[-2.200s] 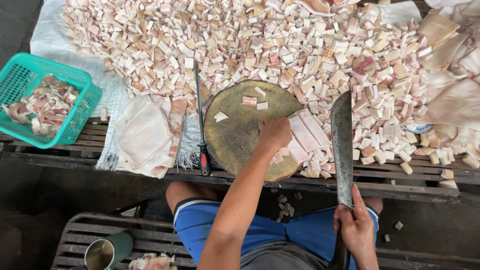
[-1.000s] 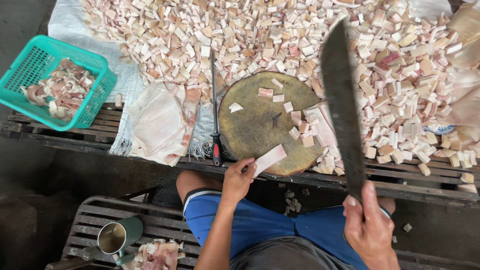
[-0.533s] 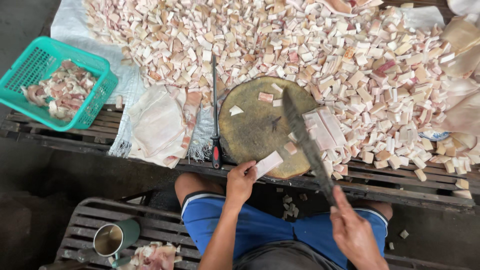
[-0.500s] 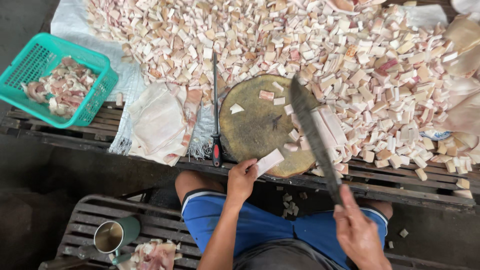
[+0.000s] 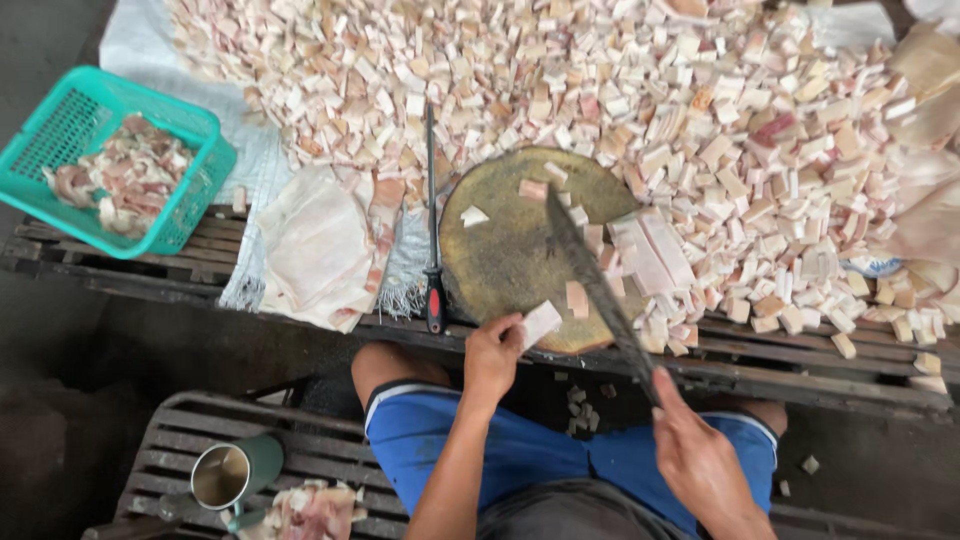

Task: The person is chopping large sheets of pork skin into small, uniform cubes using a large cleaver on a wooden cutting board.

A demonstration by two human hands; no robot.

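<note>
From the head camera, the left hand (image 5: 492,352) had its grip pinched around a pale rectangular slab piece (image 5: 541,322), holding it at the near rim of the round chopping block (image 5: 500,255), which sat at the near edge of the counter (image 5: 800,350). The right hand (image 5: 700,460) was clenched on the handle of a long cleaver (image 5: 595,285), whose blade slanted across the block's right half, the tip toward the block's middle; whether the edge touched the wood could not be told. Pale strips (image 5: 650,250) lay on the block's right side, beside the blade. A slim sharpening steel (image 5: 432,215) lay just left of the block. Cut cubes (image 5: 620,90) covered the counter's far side. A green basket (image 5: 180,215) of scraps stood at the left end. A metal mug (image 5: 228,474) stood on the lower bench.
</note>
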